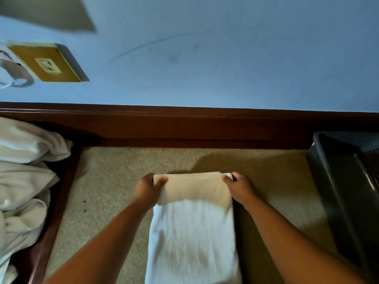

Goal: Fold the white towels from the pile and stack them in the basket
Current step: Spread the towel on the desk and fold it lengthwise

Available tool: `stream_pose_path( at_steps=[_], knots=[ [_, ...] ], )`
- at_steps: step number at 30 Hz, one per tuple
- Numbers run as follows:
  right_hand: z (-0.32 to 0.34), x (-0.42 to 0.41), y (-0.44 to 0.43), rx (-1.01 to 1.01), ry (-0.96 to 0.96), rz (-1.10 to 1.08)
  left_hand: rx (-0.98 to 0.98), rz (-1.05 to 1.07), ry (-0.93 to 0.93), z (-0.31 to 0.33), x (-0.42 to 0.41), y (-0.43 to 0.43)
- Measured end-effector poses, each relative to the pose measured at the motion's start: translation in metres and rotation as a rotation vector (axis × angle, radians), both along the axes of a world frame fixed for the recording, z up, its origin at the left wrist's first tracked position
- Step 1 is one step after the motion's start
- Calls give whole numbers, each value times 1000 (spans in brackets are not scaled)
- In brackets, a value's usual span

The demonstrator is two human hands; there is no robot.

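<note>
1. White towel [192, 238] lies on the carpet [106, 181], far end apparently folded back.
2. Left hand [148, 189] and right hand [240, 187] each grip one far corner.
3. Towel pile [24, 171] sits left, basket [348, 171] right.

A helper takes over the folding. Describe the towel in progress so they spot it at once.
Below the blue wall and wooden skirting lies beige carpet. On it, between the crumpled white pile at left and the dark basket at right, is the towel. Unlike the pile, it lies flat as a strip, left hand and right hand gripping its far end.
</note>
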State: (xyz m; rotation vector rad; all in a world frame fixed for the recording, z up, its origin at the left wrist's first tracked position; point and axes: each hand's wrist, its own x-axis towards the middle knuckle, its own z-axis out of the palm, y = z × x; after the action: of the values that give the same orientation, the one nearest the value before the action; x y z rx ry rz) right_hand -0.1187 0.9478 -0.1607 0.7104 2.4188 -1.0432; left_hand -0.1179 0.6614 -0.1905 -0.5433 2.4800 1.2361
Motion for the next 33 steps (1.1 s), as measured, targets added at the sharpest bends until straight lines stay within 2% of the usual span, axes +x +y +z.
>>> stream_pose_path(
  at_steps=[3,8,10,12,14,15,17,19,22,26,28,30,32,33],
  knots=[
    [-33,-26,2,48,-58,38,-90,-8,-58,-26,-23,3],
    [-68,-34,0,306,45,60,-230,43,-124,-43,-37,14],
    [-76,-29,-1,281,56,19,-237,37,-200,-45,-36,17],
    [-76,-25,-4,139,-2,-32,-99,52,-297,-45,-33,13],
    [-70,-25,-7,-108,-74,-138,197,121,-364,-38,-32,6],
    [-63,-25,-8,-232,-101,-197,321,138,-376,-29,-31,4],
    [-41,-25,-11,-378,-110,-260,439,113,-351,-5,-30,4],
    [-10,-27,-14,-445,-41,-254,478,63,-272,31,-30,5],
    [56,-21,-16,-522,203,-201,491,2,-50,102,-20,-4],
    [145,17,-9,-518,503,111,394,-180,366,191,21,-25],
    [164,43,-9,-326,629,300,232,-334,576,209,45,-38],
    [157,72,-13,-52,769,498,-5,-499,789,202,70,-51],
    [125,97,-17,128,804,609,-158,-587,877,167,95,-61],
    [102,110,-21,178,773,631,-207,-600,848,142,110,-63]
  ],
)
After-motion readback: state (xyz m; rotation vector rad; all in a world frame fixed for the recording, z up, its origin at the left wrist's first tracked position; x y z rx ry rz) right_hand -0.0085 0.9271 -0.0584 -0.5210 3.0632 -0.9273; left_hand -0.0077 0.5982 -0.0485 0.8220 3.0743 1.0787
